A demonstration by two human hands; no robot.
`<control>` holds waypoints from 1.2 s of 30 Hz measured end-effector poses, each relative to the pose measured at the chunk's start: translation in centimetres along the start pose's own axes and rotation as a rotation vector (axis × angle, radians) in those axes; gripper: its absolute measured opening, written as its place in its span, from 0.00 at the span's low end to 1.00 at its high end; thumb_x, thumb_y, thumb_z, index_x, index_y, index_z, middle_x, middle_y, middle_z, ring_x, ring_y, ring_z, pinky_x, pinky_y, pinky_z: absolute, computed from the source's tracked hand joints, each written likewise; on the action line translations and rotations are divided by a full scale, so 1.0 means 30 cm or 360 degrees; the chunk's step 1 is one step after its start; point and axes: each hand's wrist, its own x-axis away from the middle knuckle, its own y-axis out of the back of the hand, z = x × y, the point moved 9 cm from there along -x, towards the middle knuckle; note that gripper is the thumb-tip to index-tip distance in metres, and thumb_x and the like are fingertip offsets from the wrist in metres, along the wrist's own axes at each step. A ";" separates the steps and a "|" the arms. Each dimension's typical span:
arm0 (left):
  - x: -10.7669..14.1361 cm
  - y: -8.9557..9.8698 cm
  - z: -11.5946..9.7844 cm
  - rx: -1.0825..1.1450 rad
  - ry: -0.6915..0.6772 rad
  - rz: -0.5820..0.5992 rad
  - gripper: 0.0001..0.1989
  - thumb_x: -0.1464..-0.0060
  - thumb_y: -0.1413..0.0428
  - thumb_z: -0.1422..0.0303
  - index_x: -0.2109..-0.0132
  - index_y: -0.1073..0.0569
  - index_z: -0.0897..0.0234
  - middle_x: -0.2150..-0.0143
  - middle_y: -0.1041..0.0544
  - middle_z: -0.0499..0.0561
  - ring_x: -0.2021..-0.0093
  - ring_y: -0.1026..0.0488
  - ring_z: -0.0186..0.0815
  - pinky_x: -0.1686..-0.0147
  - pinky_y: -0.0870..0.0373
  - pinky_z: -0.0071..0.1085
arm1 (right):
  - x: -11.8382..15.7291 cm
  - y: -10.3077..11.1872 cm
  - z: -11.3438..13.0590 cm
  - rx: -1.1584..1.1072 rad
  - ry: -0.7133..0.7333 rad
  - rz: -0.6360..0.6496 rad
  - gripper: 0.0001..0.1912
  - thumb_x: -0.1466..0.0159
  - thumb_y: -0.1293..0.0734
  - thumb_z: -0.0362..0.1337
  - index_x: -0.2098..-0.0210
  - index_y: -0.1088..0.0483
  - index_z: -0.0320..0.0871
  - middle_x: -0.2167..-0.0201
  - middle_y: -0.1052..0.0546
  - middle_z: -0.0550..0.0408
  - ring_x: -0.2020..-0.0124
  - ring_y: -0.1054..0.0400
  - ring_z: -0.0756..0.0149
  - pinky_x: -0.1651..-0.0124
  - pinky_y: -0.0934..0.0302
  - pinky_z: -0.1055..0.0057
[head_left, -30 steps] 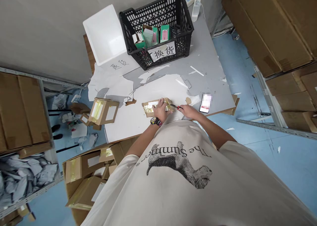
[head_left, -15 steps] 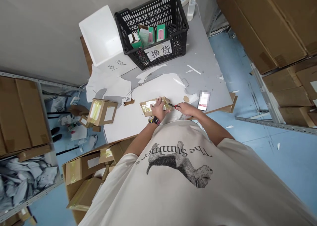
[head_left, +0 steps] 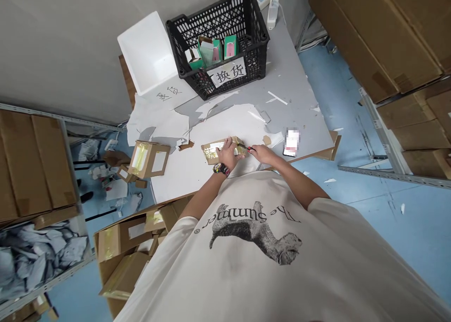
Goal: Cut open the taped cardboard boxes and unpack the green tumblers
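Observation:
A small cardboard box (head_left: 210,153) with shiny yellowish tape and a white label lies on the white-covered part of the table. My left hand (head_left: 228,154), a watch at its wrist, holds the box from above, fingers across its top. At the box's right end, my right hand (head_left: 262,154) is closed around the handle of a red and black utility knife (head_left: 248,148). The knife's tip meets the taped top beside my left fingers; how deep it goes I cannot tell.
Behind the box stand a black plastic crate (head_left: 220,84) with several green boxes and a white bin (head_left: 148,54). A phone (head_left: 291,143) lies to the right. A larger taped carton (head_left: 150,160) sits at the table's left edge, above an open carton of boxes (head_left: 121,239).
The knife tip has shifted slightly left and away from me along the box top. Both hands keep their holds. The whole view has moved a little.

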 end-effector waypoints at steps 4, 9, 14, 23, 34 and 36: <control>0.007 -0.007 0.000 0.0008 -0.0009 -0.0014 0.30 0.37 0.24 0.54 0.32 0.19 0.49 0.08 0.45 0.60 0.09 0.48 0.61 0.17 0.47 0.77 | -0.025 -0.008 -0.011 -0.0004 -0.0003 0.0054 0.18 0.14 0.37 0.44 0.48 0.17 0.44 0.49 0.11 0.40 0.52 0.16 0.51 0.56 0.35 0.67; 0.013 -0.011 0.001 -0.0002 -0.0011 -0.0016 0.27 0.34 0.26 0.55 0.31 0.18 0.49 0.08 0.45 0.59 0.08 0.48 0.59 0.16 0.48 0.75 | -0.029 0.001 -0.013 -0.0013 0.0029 0.0155 0.19 0.14 0.38 0.47 0.49 0.17 0.45 0.56 0.11 0.41 0.58 0.15 0.51 0.59 0.35 0.65; 0.014 0.001 -0.007 0.0000 -0.0009 -0.0009 0.27 0.33 0.27 0.53 0.31 0.18 0.49 0.08 0.45 0.59 0.09 0.48 0.59 0.16 0.48 0.75 | -0.056 0.057 0.048 0.0229 0.0125 0.0076 0.18 0.15 0.37 0.45 0.44 0.15 0.46 0.42 0.11 0.37 0.43 0.16 0.43 0.49 0.32 0.61; 0.012 -0.003 -0.006 0.0020 -0.0008 -0.0022 0.23 0.33 0.26 0.53 0.36 0.17 0.51 0.08 0.44 0.59 0.09 0.46 0.59 0.16 0.47 0.75 | -0.155 0.138 0.139 0.0502 0.0316 0.0146 0.08 0.23 0.26 0.40 0.52 0.11 0.47 0.50 0.10 0.38 0.42 0.16 0.40 0.43 0.30 0.56; 0.005 -0.027 0.003 0.0077 -0.0014 -0.0001 0.25 0.35 0.25 0.56 0.34 0.18 0.51 0.07 0.46 0.58 0.08 0.49 0.61 0.16 0.49 0.77 | -0.139 0.141 0.142 0.0502 0.0345 0.0159 0.05 0.25 0.24 0.38 0.55 0.12 0.46 0.52 0.10 0.35 0.40 0.16 0.36 0.39 0.29 0.52; 0.006 -0.022 -0.001 0.0078 -0.0023 -0.0001 0.25 0.34 0.26 0.57 0.34 0.18 0.51 0.08 0.46 0.59 0.09 0.48 0.61 0.16 0.48 0.77 | -0.123 0.147 0.147 0.0514 0.0322 0.0171 0.06 0.24 0.25 0.37 0.55 0.12 0.45 0.49 0.10 0.34 0.40 0.16 0.35 0.39 0.29 0.52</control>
